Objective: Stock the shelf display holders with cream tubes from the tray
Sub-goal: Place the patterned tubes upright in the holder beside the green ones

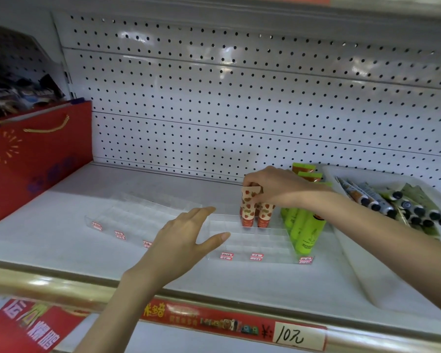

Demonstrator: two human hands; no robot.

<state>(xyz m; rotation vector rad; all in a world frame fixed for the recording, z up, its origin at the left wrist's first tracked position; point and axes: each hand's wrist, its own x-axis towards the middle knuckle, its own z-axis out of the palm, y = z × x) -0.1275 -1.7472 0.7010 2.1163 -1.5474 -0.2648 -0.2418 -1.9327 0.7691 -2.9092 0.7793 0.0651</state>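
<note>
Your right hand (273,187) pinches the flat crimped end of a cream-coloured, strawberry-printed tube (248,200). It stands cap-down in a rear slot of the clear, stepped plastic display holder (252,240), touching a matching strawberry tube (265,215). Glossy lime-green tubes (306,230) fill the holder's right column. Your left hand (189,238) is over the holder's left edge, fingers straight and spread, gripping nothing. A second clear holder (127,212) sits just left. To the right, a white plastic tray (362,263) holds a heap of dark-capped tubes (392,205). All of it is on a smooth white shelf (61,238) with a perforated white back panel (239,98). A red paper gift bag (36,154) with a gold cord handle is at far left.
</note>
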